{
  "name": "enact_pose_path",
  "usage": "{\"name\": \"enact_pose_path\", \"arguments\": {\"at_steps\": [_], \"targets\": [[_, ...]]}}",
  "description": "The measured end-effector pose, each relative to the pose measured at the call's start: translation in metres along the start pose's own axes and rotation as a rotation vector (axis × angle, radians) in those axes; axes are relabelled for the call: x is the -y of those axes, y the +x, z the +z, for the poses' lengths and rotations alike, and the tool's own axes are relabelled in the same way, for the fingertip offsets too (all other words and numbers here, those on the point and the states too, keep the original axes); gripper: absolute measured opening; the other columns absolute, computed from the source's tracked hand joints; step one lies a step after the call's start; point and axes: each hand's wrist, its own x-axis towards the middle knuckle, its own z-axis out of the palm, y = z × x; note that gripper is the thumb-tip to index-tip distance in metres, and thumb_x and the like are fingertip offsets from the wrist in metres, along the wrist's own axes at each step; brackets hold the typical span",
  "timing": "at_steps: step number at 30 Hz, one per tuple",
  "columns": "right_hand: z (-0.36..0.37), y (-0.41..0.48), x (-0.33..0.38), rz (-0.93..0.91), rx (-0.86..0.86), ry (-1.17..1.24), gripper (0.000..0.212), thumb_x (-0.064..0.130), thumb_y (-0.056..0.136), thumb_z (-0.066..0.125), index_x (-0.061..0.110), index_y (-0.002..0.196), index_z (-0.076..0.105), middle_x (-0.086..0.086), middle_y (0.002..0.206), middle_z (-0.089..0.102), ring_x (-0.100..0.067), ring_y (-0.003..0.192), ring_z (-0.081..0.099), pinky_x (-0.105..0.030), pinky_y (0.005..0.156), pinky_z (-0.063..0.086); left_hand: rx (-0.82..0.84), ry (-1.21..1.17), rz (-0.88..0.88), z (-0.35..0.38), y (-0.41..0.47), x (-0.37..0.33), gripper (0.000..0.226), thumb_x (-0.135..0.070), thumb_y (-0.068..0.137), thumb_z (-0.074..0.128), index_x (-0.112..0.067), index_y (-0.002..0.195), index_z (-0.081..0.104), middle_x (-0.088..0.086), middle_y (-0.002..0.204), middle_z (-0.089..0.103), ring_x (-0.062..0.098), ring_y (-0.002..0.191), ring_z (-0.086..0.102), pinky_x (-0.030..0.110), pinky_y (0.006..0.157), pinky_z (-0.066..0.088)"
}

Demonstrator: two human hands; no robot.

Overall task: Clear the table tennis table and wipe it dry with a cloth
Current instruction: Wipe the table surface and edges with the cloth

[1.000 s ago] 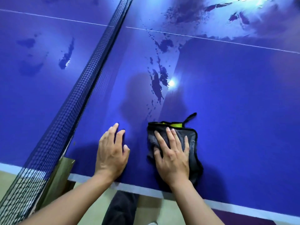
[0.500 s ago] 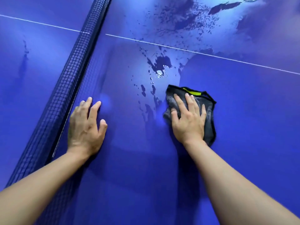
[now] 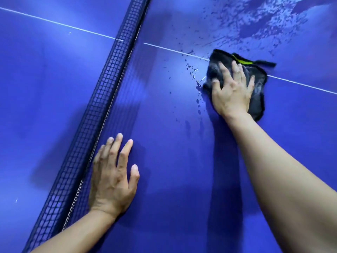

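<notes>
A dark grey cloth (image 3: 259, 92) with a yellow-green tag lies on the blue table tennis table (image 3: 173, 179), across its white centre line. My right hand (image 3: 231, 90) presses flat on the cloth with fingers spread. My left hand (image 3: 114, 174) rests flat on the bare table beside the net, fingers straight. Small water drops (image 3: 193, 73) sit just left of the cloth. A wide wet patch (image 3: 255, 21) spreads beyond it at the top right.
The black mesh net (image 3: 102, 106) runs diagonally from the top middle to the bottom left, right next to my left hand. A white centre line (image 3: 63, 25) crosses the table on both sides of the net.
My right hand has pushed the cloth further away and to the right, up onto the white line. The puddles near the cloth are gone. My left hand stayed flat by the net.
</notes>
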Motion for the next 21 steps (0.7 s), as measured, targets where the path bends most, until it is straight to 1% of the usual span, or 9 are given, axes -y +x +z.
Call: {"name": "enact_pose_path", "arguments": {"at_steps": [4,6,8,9,12,14,17,19,21], "targets": [[0.033,0.006,0.121,-0.264,0.058,-0.014,0.061,0.052,0.094,0.035,0.042,0.153,0.038,0.000,0.168,0.025,-0.014,0.155,0.016,-0.055,0.125,0.001,-0.026,0.027,0.006,0.001,0.002,0.001,0.062,-0.034,0.092,0.043,-0.010,0.148,0.048,0.012,0.162,0.035,0.034,0.150,0.031,0.051,0.123,0.023],[0.048,-0.006,0.177,-0.392,0.098,-0.002,0.058,0.052,0.096,0.035,0.042,0.154,0.038,0.000,0.168,0.024,-0.014,0.156,0.015,-0.056,0.124,-0.001,-0.035,0.042,0.003,0.001,0.001,0.000,0.061,-0.034,0.091,0.044,-0.011,0.147,0.049,0.012,0.161,0.036,0.034,0.149,0.033,0.050,0.123,0.023],[0.054,-0.016,0.207,-0.420,0.124,0.026,0.057,0.050,0.099,0.032,0.040,0.156,0.035,-0.001,0.169,0.022,-0.016,0.156,0.013,-0.057,0.124,-0.003,-0.038,0.058,0.012,0.000,0.002,0.001,0.061,-0.034,0.091,0.044,-0.011,0.147,0.048,0.010,0.162,0.035,0.033,0.149,0.033,0.049,0.123,0.022],[0.055,-0.018,0.209,-0.412,0.132,0.033,0.057,0.049,0.101,0.031,0.039,0.157,0.033,-0.002,0.169,0.021,-0.017,0.157,0.012,-0.057,0.124,-0.004,-0.038,0.066,0.021,0.001,0.002,0.002,0.061,-0.035,0.091,0.044,-0.012,0.148,0.048,0.010,0.162,0.035,0.033,0.149,0.032,0.048,0.124,0.021],[0.050,-0.028,0.182,-0.383,0.104,0.065,0.056,0.047,0.101,0.034,0.037,0.156,0.035,-0.002,0.169,0.023,-0.017,0.156,0.014,-0.053,0.125,-0.003,-0.042,0.052,0.009,0.001,0.000,0.002,0.062,-0.037,0.091,0.044,-0.013,0.148,0.047,0.009,0.162,0.035,0.032,0.149,0.032,0.047,0.123,0.021],[0.042,-0.038,0.143,-0.300,0.053,0.108,0.058,0.047,0.098,0.037,0.036,0.154,0.041,-0.002,0.167,0.027,-0.017,0.155,0.019,-0.053,0.125,-0.001,-0.045,0.052,0.009,0.000,0.001,0.001,0.062,-0.037,0.091,0.044,-0.013,0.148,0.048,0.010,0.161,0.037,0.033,0.148,0.033,0.045,0.122,0.021],[0.020,-0.054,0.055,-0.109,-0.054,0.099,0.062,0.048,0.092,0.037,0.033,0.151,0.047,-0.003,0.164,0.033,-0.020,0.153,0.027,-0.056,0.125,0.007,-0.043,0.054,0.006,-0.001,0.003,0.002,0.062,-0.037,0.090,0.044,-0.013,0.147,0.048,0.010,0.160,0.037,0.032,0.148,0.033,0.041,0.122,0.018],[0.003,-0.071,-0.005,0.046,-0.090,0.052,0.063,0.050,0.093,0.033,0.033,0.153,0.044,-0.004,0.165,0.032,-0.020,0.153,0.025,-0.056,0.125,0.008,-0.037,0.051,-0.002,0.001,0.002,0.001,0.061,-0.037,0.091,0.043,-0.014,0.148,0.047,0.010,0.160,0.036,0.032,0.148,0.033,0.044,0.122,0.020],[-0.011,-0.088,-0.039,0.186,-0.112,0.029,0.061,0.049,0.096,0.032,0.034,0.155,0.039,-0.006,0.166,0.029,-0.022,0.155,0.022,-0.056,0.125,0.006,-0.029,0.061,0.000,0.002,0.001,0.002,0.061,-0.037,0.091,0.044,-0.015,0.148,0.047,0.010,0.161,0.036,0.032,0.148,0.033,0.047,0.122,0.022]]}}
